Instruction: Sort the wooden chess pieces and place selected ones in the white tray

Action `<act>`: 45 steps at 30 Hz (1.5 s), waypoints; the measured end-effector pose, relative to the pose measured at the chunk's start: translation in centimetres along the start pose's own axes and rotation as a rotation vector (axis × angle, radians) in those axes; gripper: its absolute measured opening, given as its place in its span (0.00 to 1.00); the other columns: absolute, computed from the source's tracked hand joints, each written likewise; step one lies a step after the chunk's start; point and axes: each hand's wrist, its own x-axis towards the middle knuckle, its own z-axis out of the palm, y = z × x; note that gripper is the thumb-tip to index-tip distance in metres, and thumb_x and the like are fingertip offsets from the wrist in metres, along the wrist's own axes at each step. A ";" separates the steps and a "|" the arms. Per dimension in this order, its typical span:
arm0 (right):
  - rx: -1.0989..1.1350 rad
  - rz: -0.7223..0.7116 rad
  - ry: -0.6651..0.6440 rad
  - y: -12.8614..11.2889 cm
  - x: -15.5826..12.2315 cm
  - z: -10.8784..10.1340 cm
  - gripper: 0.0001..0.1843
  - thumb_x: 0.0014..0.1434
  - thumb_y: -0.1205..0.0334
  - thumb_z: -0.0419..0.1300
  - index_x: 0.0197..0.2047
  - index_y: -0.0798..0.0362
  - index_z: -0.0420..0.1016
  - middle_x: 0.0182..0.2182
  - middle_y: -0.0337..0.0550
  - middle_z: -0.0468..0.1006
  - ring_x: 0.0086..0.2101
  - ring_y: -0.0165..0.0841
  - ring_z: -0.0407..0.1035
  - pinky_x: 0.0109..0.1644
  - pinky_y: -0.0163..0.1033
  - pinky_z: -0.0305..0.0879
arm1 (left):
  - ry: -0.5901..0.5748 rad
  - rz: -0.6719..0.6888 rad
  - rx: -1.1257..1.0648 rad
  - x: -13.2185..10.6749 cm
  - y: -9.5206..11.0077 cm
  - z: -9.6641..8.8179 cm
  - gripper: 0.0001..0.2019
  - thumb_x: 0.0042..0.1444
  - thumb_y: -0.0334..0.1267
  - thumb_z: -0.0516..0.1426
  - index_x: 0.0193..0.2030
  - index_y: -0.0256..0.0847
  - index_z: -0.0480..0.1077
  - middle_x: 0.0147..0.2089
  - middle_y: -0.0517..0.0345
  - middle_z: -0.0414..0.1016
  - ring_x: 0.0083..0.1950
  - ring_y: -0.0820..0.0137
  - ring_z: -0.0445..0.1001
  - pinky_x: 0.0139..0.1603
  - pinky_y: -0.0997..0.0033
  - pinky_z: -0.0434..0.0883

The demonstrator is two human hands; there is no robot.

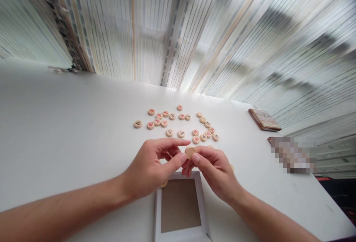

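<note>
A round wooden Chinese chess piece (190,152) is held up between my two hands, its plain face toward me. My right hand (215,168) pinches it with thumb and forefinger. At the other edge, the thumb of my left hand (157,164) presses on it, with the forefinger stretched out above and the other fingers curled behind. Below my hands lies an open white box (204,212) with a brown bottom (180,206). A piece (164,184) at its upper left corner is partly covered by my left hand.
Several Chinese chess pieces with red or black characters (157,122) lie scattered on the white table (83,134), a few plain side up (199,115). At the right are a brown-edged box (264,119) and a blurred-out item (293,155). A string curtain (155,30) hangs behind.
</note>
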 end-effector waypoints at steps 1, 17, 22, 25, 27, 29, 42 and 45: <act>0.023 0.009 -0.004 0.0 0.0 0.0 0.16 0.71 0.53 0.64 0.36 0.54 0.85 0.28 0.43 0.82 0.31 0.31 0.76 0.37 0.35 0.74 | -0.010 0.015 0.010 0.0 0.0 0.0 0.15 0.65 0.33 0.63 0.58 0.38 0.81 0.33 0.57 0.85 0.34 0.71 0.82 0.37 0.75 0.79; 0.082 0.106 -0.065 -0.3 -0.2 0.1 0.19 0.71 0.48 0.63 0.32 0.53 0.76 0.23 0.38 0.76 0.25 0.31 0.71 0.32 0.37 0.69 | -0.105 0.227 0.195 -0.2 0.3 0.1 0.14 0.66 0.30 0.62 0.57 0.40 0.81 0.35 0.57 0.86 0.35 0.71 0.81 0.38 0.74 0.76; 0.110 0.097 -0.088 -0.1 -0.2 -0.1 0.17 0.69 0.50 0.65 0.33 0.53 0.77 0.24 0.39 0.76 0.26 0.32 0.71 0.34 0.38 0.68 | -0.099 0.236 0.190 0.0 0.4 0.2 0.12 0.67 0.31 0.62 0.55 0.40 0.81 0.34 0.57 0.86 0.35 0.71 0.81 0.37 0.75 0.75; 0.069 0.083 -0.086 -0.2 -0.2 -0.1 0.18 0.68 0.50 0.66 0.31 0.53 0.75 0.22 0.39 0.76 0.26 0.31 0.69 0.34 0.37 0.66 | -0.102 0.265 0.215 -0.1 0.2 0.1 0.11 0.67 0.30 0.62 0.53 0.40 0.81 0.34 0.59 0.86 0.35 0.72 0.81 0.37 0.76 0.75; 0.034 0.082 -0.076 -0.3 -0.2 -0.1 0.19 0.69 0.49 0.67 0.31 0.54 0.74 0.22 0.38 0.76 0.25 0.30 0.69 0.35 0.36 0.65 | -0.102 0.298 0.243 -0.2 0.2 0.1 0.10 0.67 0.29 0.63 0.53 0.40 0.81 0.35 0.59 0.86 0.35 0.73 0.80 0.38 0.76 0.75; 0.008 0.077 -0.067 -0.3 -0.2 0.0 0.20 0.70 0.49 0.65 0.31 0.54 0.74 0.21 0.38 0.75 0.25 0.29 0.68 0.34 0.36 0.65 | -0.101 0.331 0.273 -0.3 0.1 0.1 0.10 0.67 0.29 0.62 0.52 0.40 0.81 0.36 0.59 0.86 0.35 0.73 0.80 0.40 0.75 0.75; 0.099 0.049 -0.127 -0.3 -0.6 0.2 0.16 0.74 0.52 0.60 0.36 0.54 0.75 0.28 0.39 0.74 0.29 0.30 0.70 0.35 0.35 0.68 | -0.087 0.348 0.210 -0.1 0.2 0.1 0.12 0.66 0.29 0.63 0.55 0.40 0.79 0.32 0.61 0.85 0.33 0.74 0.80 0.37 0.76 0.75; 0.064 0.049 -0.142 -0.4 -0.7 0.2 0.16 0.74 0.52 0.60 0.36 0.53 0.73 0.28 0.39 0.75 0.29 0.30 0.70 0.34 0.35 0.67 | -0.063 0.384 0.221 -0.1 -0.1 0.1 0.10 0.66 0.30 0.64 0.53 0.40 0.80 0.31 0.62 0.84 0.33 0.75 0.80 0.36 0.79 0.74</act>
